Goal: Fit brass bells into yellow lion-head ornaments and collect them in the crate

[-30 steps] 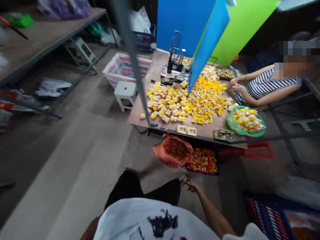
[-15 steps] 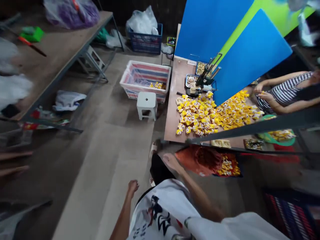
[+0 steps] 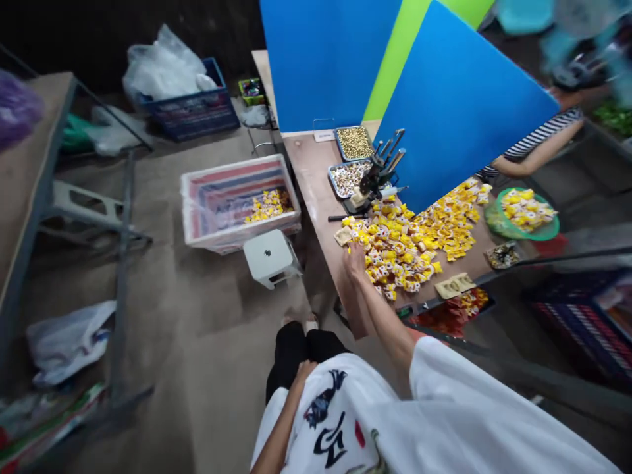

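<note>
My right hand (image 3: 354,261) reaches to the near left edge of a pile of small yellow-and-white figures (image 3: 395,253) on the work table. Its fingertips touch the pile beside a small cream block (image 3: 342,236); whether they grip a figure is unclear. My left hand (image 3: 305,371) hangs low by my thigh at the shirt hem, loosely curled, with nothing visible in it. Beyond the pile stands a dark hand press (image 3: 380,171) with lever handles. Behind it are a tray of gold-coloured bits (image 3: 354,143) and a tray of mixed small parts (image 3: 349,178).
A white stool (image 3: 270,255) stands left of the table, before a striped lined bin (image 3: 222,227) holding yellow figures. Blue panels (image 3: 464,99) rise over the table. A green basket (image 3: 494,220) of figures sits right, near a co-worker's arm (image 3: 538,155). A cream mould (image 3: 454,286) lies at the front edge.
I have come closer to the table and stool. My right hand has moved from beside the table onto the pile's edge. My left hand has swung in against my body.
</note>
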The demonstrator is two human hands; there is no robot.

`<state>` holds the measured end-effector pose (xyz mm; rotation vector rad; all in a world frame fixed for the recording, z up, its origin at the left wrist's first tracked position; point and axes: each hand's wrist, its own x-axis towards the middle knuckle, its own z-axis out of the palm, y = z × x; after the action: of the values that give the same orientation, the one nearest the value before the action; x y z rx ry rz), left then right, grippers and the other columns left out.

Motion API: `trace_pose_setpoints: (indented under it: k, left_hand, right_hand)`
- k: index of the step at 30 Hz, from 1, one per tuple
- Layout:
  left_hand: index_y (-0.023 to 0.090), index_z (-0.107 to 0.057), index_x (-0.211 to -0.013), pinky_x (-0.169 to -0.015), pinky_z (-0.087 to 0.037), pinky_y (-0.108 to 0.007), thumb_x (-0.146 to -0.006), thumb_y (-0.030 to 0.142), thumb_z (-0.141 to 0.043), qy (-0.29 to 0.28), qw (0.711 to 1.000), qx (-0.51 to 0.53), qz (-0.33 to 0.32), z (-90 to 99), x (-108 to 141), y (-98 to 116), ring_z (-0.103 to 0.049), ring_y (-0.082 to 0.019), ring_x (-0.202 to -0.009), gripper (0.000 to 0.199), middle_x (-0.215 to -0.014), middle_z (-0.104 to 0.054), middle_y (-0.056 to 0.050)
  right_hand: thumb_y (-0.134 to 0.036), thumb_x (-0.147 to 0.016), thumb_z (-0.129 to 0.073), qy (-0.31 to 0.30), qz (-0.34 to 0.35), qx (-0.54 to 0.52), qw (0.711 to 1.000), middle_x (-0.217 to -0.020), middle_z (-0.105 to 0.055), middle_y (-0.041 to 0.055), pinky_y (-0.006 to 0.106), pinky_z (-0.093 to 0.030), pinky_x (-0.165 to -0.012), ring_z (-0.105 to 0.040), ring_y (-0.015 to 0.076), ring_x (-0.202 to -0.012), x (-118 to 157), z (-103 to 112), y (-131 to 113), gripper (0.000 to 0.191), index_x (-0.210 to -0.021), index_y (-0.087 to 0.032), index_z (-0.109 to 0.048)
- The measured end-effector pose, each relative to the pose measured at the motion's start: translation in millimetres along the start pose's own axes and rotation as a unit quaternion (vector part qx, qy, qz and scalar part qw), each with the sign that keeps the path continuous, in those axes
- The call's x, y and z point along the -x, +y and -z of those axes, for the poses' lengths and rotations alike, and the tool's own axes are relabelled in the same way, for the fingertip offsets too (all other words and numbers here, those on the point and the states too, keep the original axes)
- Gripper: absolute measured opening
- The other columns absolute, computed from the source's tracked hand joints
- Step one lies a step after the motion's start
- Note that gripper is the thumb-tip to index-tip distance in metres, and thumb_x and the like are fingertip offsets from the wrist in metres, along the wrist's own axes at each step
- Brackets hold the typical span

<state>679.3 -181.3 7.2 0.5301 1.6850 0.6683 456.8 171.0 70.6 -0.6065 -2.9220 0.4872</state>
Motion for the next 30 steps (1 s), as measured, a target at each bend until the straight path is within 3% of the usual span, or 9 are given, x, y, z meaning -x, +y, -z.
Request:
trace_pose_setpoints:
  k: [5, 9, 12, 15, 17, 20, 22, 25, 30]
  left_hand:
    - [0.034, -0.077, -0.125, -0.093, -0.062, -0.034, -0.096, 0.036, -0.09, -0.058, 0.996, -0.063, 0.038, 121.1, -24, -8, -0.073, -0.028, -0.129, 0.031, -0.131, -0.074, -0.006]
    - [0.02, -0.077, -0.108, -0.089, -0.066, -0.041, -0.106, 0.034, -0.072, 0.005, 0.997, -0.082, -0.007, 241.1, -64, 7, -0.079, -0.025, -0.095, 0.015, -0.101, -0.08, -0.008]
    - [0.02, -0.076, -0.108, -0.094, -0.063, -0.045, -0.103, 0.03, -0.065, 0.134, 0.984, -0.096, -0.068, 345.9, -129, 66, -0.08, -0.03, -0.098, 0.016, -0.103, -0.082, -0.013]
    - [0.019, -0.071, -0.131, -0.103, -0.06, -0.049, -0.104, 0.027, -0.055, 0.254, 0.95, -0.118, -0.134, 440.3, -216, 156, -0.077, -0.032, -0.11, 0.033, -0.116, -0.081, -0.016]
    - [0.015, -0.064, -0.147, -0.107, -0.058, -0.051, -0.106, 0.025, -0.05, 0.307, 0.925, -0.138, -0.178, 489.3, -271, 214, -0.074, -0.033, -0.116, 0.044, -0.122, -0.078, -0.019]
    - [0.01, -0.056, -0.155, -0.122, -0.045, -0.056, -0.108, 0.026, -0.052, 0.369, 0.88, -0.181, -0.237, 541.3, -334, 278, -0.057, -0.039, -0.146, 0.05, -0.156, -0.059, -0.029]
    - [0.011, -0.063, -0.147, -0.129, -0.036, -0.06, -0.108, 0.03, -0.059, 0.378, 0.858, -0.22, -0.271, 564.0, -358, 299, -0.042, -0.044, -0.158, 0.044, -0.168, -0.047, -0.03]
    - [0.015, -0.072, -0.124, -0.127, -0.037, -0.059, -0.108, 0.036, -0.064, 0.348, 0.84, -0.28, -0.307, 584.8, -374, 305, -0.044, -0.043, -0.153, 0.028, -0.157, -0.056, -0.027]
    - [0.02, -0.072, -0.108, -0.124, -0.043, -0.055, -0.11, 0.043, -0.062, 0.318, 0.817, -0.339, -0.341, 600.4, -369, 290, -0.055, -0.037, -0.135, 0.026, -0.128, -0.067, -0.021]
  right_hand:
    - [-0.042, -0.11, -0.071, -0.001, -0.056, 0.048, 0.997, -0.155, -0.063, 0.0148, 0.058, -0.055, -0.118, -0.064, 0.0332, -0.139, -151, -3, 9, 0.045, -0.149, -0.019, -0.065]
    - [-0.044, -0.109, -0.076, -0.056, -0.056, 0.055, 0.995, -0.148, -0.069, 0.0126, 0.054, -0.063, -0.111, -0.071, 0.0297, -0.13, -198, -24, 29, 0.044, -0.144, -0.019, -0.069]
    - [-0.043, -0.109, -0.076, -0.086, -0.049, 0.052, 0.994, -0.149, -0.069, 0.0126, 0.056, -0.061, -0.113, -0.071, 0.0301, -0.132, -201, -32, 42, 0.042, -0.143, -0.019, -0.07]
    - [-0.039, -0.109, -0.075, -0.092, -0.046, 0.045, 0.994, -0.154, -0.067, 0.0133, 0.059, -0.053, -0.121, -0.066, 0.032, -0.139, -193, -34, 54, 0.041, -0.144, -0.019, -0.07]
    - [-0.033, -0.111, -0.072, -0.089, -0.047, 0.038, 0.994, -0.154, -0.066, 0.0162, 0.059, -0.046, -0.125, -0.063, 0.0327, -0.142, -188, -36, 61, 0.037, -0.144, -0.018, -0.069]
    - [-0.027, -0.112, -0.067, -0.077, -0.048, 0.022, 0.996, -0.156, -0.065, 0.0199, 0.057, -0.038, -0.128, -0.058, 0.034, -0.145, -182, -41, 70, 0.037, -0.148, -0.019, -0.066]
    - [-0.027, -0.112, -0.067, -0.062, -0.05, 0.005, 0.997, -0.159, -0.064, 0.0204, 0.059, -0.034, -0.129, -0.057, 0.0351, -0.147, -180, -45, 73, 0.04, -0.151, -0.019, -0.063]
    - [-0.025, -0.11, -0.068, -0.035, -0.058, -0.032, 0.997, -0.16, -0.063, 0.0208, 0.062, -0.031, -0.13, -0.057, 0.0359, -0.148, -179, -47, 75, 0.042, -0.152, -0.02, -0.062]
    - [-0.026, -0.11, -0.067, 0.024, -0.066, -0.12, 0.99, -0.143, -0.075, 0.0153, 0.058, -0.036, -0.129, -0.064, 0.0334, -0.141, -181, -38, 72, 0.031, -0.141, -0.022, -0.068]
